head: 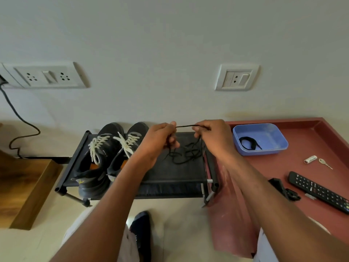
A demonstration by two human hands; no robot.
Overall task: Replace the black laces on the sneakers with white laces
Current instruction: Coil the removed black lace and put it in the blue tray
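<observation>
Two dark grey sneakers [105, 148] stand side by side on the left of a black shoe rack [170, 173], both threaded with white laces [98, 146]. My left hand [160, 137] and my right hand [213, 137] each pinch a black lace [186, 126], and a short length is stretched taut between them above the rack. The rest of that lace hangs in a loose tangle [185, 154] onto the rack's top. A second black lace [249, 143] lies coiled in a blue plastic box [272, 146] to the right.
The blue box stands on a red-brown table [311, 167] with a remote control [319, 191], a key [324, 163], a small white cylinder [310, 159] and a black clip [283, 188]. A wooden board [22, 186] lies left of the rack. My foot [141, 229] is below.
</observation>
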